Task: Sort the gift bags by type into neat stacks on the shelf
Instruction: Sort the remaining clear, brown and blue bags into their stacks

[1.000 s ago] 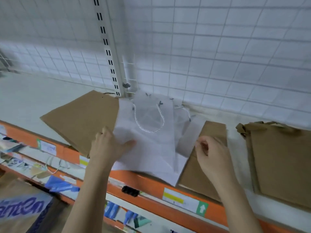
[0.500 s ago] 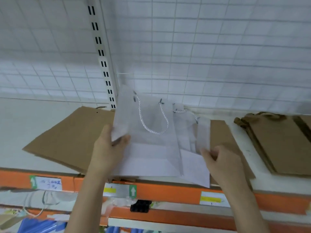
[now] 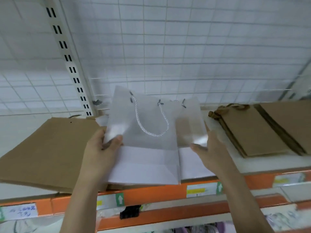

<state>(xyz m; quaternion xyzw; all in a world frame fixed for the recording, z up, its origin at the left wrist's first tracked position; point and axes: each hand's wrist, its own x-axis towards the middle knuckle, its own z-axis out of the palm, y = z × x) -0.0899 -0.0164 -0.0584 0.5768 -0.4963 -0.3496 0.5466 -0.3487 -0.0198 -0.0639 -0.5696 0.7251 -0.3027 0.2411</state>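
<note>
Left hand [image 3: 101, 148]: grip closed on the near-left edge of the translucent white bags [image 3: 144, 142], thumb on top, fingers beneath. Right hand [image 3: 211, 148]: grip wide, fingers straight against the right edge of the same bags, squaring them. White bags: several, frosted, with a white rope handle [image 3: 151, 121], lying roughly aligned at the front middle of the shelf [image 3: 252, 167], one offset to the right under the top one. Left neighbour: large brown paper bag [image 3: 50, 148], flat, partly beneath the white ones and overhanging the orange shelf edge [image 3: 151, 192]. Right neighbour: stack of brown bags [image 3: 252, 130], just beside, fairly even. Behind: white wire grid [image 3: 168, 47]. Progress, by judgement: brown stack formed at right; white stack nearly squared; large brown bag at left not yet straightened.
</note>
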